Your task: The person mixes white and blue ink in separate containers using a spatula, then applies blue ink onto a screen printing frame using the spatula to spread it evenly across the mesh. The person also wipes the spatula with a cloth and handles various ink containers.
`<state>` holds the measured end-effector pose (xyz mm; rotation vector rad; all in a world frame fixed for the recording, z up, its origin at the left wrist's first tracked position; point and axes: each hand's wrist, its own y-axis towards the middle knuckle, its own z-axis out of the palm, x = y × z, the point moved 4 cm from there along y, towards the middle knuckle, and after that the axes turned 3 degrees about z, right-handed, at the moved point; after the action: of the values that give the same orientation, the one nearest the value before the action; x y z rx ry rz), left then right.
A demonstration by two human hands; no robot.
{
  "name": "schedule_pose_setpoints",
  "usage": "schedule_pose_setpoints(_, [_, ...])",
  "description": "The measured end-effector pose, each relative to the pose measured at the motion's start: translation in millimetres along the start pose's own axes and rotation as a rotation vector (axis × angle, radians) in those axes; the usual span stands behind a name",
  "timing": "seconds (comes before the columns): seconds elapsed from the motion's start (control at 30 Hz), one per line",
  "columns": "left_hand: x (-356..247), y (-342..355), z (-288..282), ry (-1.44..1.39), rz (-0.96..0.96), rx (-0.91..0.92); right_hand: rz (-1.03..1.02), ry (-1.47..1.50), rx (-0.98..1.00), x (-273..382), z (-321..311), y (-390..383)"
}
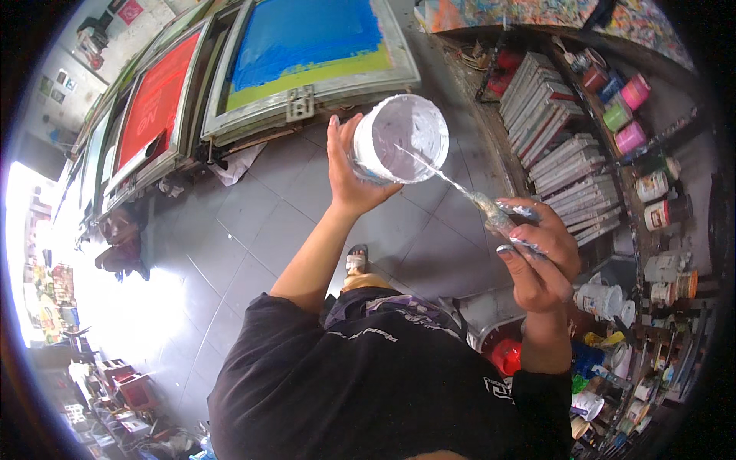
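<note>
In the head view my left hand (pixel 349 184) grips a white plastic tub (pixel 366 142) from the side and below, tipped so its inside shows, smeared with pale paint. My right hand (pixel 537 261) is wrapped round the paint-crusted handle of a thin stirring tool (pixel 492 215). The tool's narrow, white-coated shaft reaches up and leftward into the tub, its tip near the middle of the inside. My right fingers carry white and grey paint smears.
Screen-printing frames with blue (pixel 299 42) and red (pixel 153 100) fills line the upper left. Stacked frames (pixel 537 103) and shelves of paint pots (pixel 632 92) line the right, with more tubs (pixel 598 299) lower down. A tiled floor (pixel 261 222) shows around my sandalled foot.
</note>
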<state>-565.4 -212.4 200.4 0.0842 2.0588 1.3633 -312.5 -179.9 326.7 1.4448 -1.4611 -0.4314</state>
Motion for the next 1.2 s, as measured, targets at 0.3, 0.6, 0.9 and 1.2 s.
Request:
schedule_pose_setpoints(0.3, [72.2,56.9,-58.4,0.070,0.116,-0.112,0.218,0.071,0.055,-6.6,93.6,86.4])
schedule_pose_setpoints(0.6, [92.3,52.8,-76.2,0.018,0.027,-0.096,0.188,0.104,0.172,-7.5,123.2,101.1])
schedule_pose_setpoints(0.9, [87.2,60.4,-96.3,0.067,0.094,-0.059,0.169,0.156,0.158,0.9,106.1,95.4])
schedule_pose_setpoints(1.2, [82.7,66.6,-105.6,0.102,0.104,0.095,-0.029,0.156,0.257,-11.4,84.2,97.7])
